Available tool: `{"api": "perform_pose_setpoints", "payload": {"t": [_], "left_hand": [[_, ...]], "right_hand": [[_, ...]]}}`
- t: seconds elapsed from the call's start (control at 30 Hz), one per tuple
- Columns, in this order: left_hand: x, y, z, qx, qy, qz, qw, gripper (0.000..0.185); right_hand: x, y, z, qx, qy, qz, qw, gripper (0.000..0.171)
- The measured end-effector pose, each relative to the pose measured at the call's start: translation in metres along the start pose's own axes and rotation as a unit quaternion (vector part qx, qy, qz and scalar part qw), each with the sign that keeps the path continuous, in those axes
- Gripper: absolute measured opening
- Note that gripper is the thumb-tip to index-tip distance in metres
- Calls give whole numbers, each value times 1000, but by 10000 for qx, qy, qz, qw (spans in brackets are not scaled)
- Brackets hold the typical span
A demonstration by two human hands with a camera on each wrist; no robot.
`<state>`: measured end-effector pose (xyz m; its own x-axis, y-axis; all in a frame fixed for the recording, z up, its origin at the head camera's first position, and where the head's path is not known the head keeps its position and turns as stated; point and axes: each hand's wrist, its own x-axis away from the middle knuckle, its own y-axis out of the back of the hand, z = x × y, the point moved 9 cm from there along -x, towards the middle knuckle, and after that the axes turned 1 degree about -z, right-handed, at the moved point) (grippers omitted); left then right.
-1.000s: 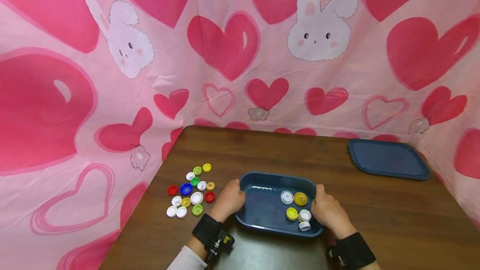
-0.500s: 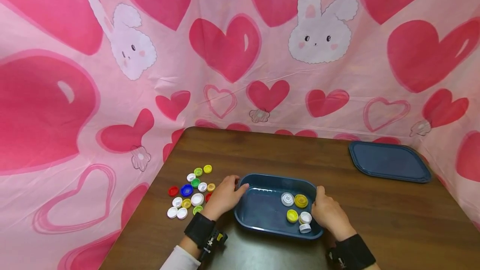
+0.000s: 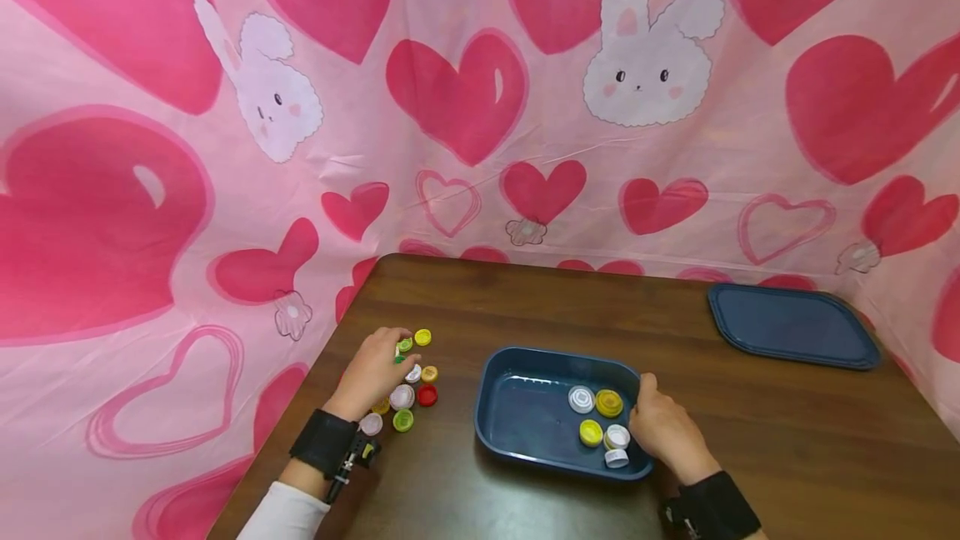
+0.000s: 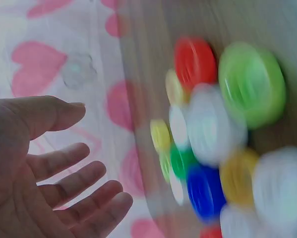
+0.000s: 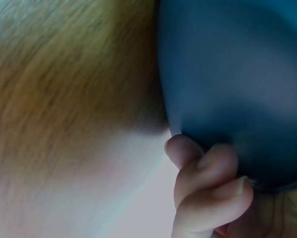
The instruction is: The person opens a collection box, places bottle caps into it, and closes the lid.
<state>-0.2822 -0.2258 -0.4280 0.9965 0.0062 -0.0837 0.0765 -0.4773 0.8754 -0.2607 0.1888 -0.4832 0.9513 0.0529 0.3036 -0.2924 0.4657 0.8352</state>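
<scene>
A dark blue tray (image 3: 517, 432) sits on the brown table with several bottle caps (image 3: 597, 419) in its right part. My right hand (image 3: 660, 427) grips the tray's right rim (image 5: 222, 89), fingers (image 5: 207, 188) curled against its wall. My left hand (image 3: 372, 372) hovers over a pile of coloured bottle caps (image 3: 411, 394) on the table's left side. In the left wrist view that hand (image 4: 44, 168) is spread with relaxed fingers and holds nothing, and the caps (image 4: 217, 144) lie blurred just beyond it.
A dark blue lid (image 3: 793, 326) lies at the table's far right corner. A pink cloth with hearts and rabbits (image 3: 480, 107) walls in the table on the back and both sides. Bare wood (image 3: 540, 307) stretches behind the tray.
My left hand has let go of the tray's left rim and moved left over the loose caps. The right hand stays on the tray's right rim.
</scene>
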Motion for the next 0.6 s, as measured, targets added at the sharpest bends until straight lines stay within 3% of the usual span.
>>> {"api": "perform_pose_setpoints", "payload": {"t": [0.2,0.4,0.6], "left_hand": [[6,14,35,-479,124,33,9988,43],[11,10,63,-636,418,306,9966,43],[10,5,81,-754,581,665,9932,39]], "right_hand": [[1,-1,1,-5,-11,62,10000,47],[1,-1,1,-26,-4,64,10000,46],[-1,-2,-1,-76,-146,128,9998,45]]}}
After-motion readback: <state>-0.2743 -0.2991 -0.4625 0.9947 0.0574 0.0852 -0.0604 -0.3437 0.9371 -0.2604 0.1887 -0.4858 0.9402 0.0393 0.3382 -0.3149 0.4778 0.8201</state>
